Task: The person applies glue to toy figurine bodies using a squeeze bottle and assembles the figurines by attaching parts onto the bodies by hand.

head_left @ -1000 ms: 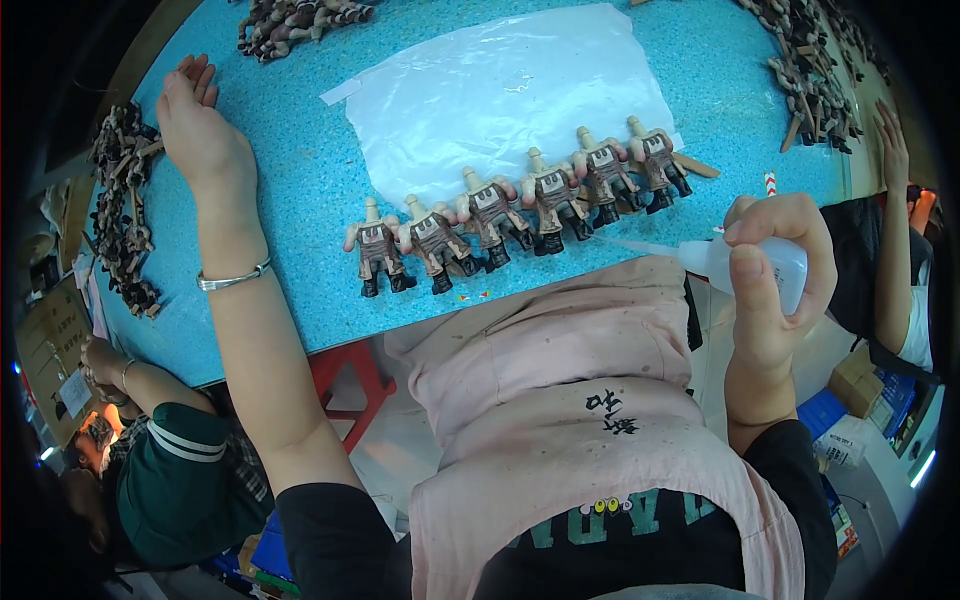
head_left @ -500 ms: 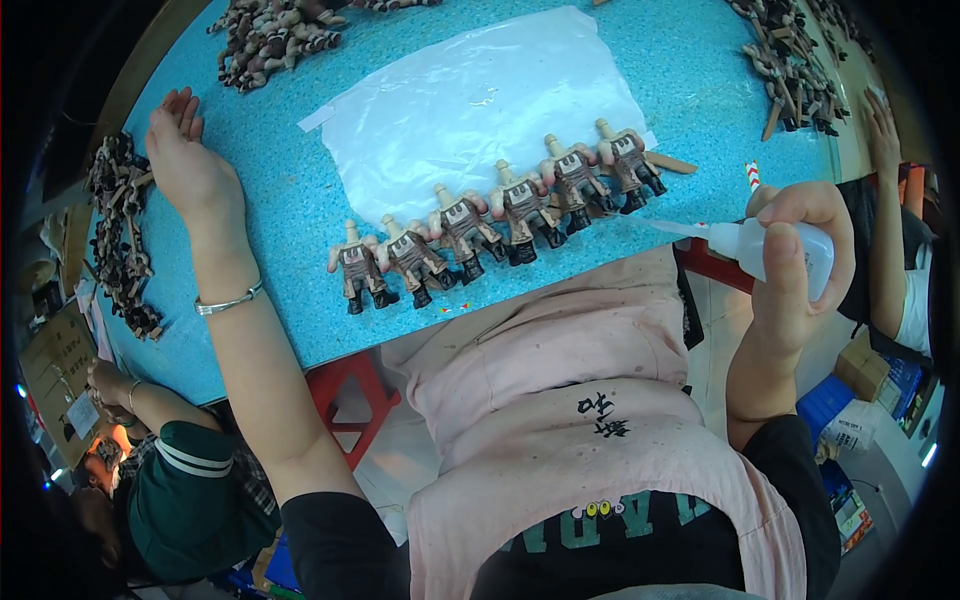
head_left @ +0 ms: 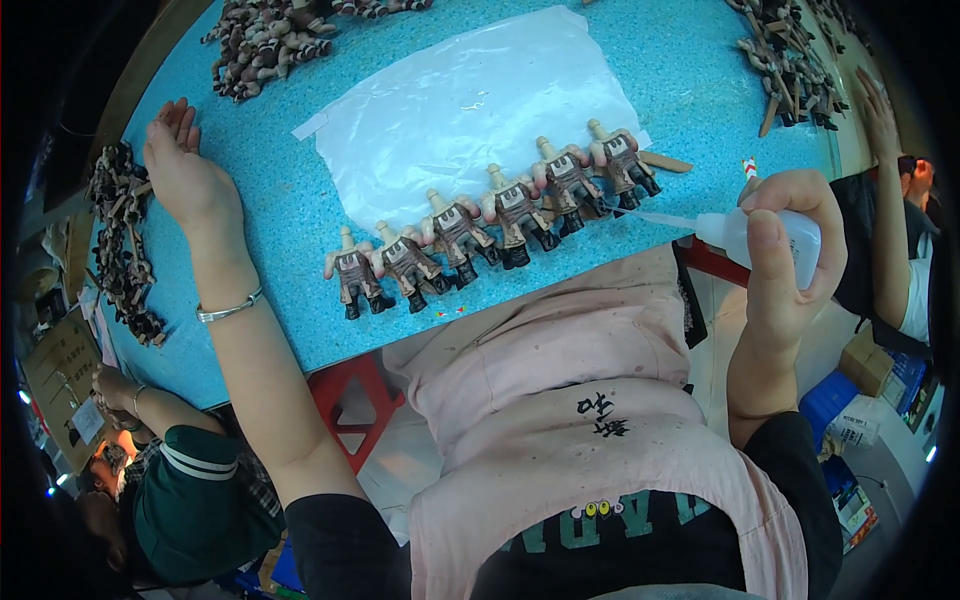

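Observation:
Several headless toy figure bodies [head_left: 490,225] lie in a slanted row on the blue table [head_left: 260,250], along the near edge of a clear plastic sheet [head_left: 470,100]. My right hand [head_left: 785,250] is shut on a small white squeeze bottle [head_left: 760,235]; its thin nozzle points left toward the rightmost figure in the row. My left hand [head_left: 185,170] reaches out to the table's left side, fingers loosely apart, palm down on the surface, close to a pile of dark toy parts [head_left: 120,240].
More heaps of toy parts lie at the far left [head_left: 270,40] and far right [head_left: 790,60] of the table. A person in a green top [head_left: 190,500] sits at lower left. Another person's arm [head_left: 885,200] reaches in at right. A red stool [head_left: 350,400] stands under the table.
My right hand with the bottle has come up and closer to the table edge, nozzle now near the rightmost figure. My left hand has stayed reaching at the left side.

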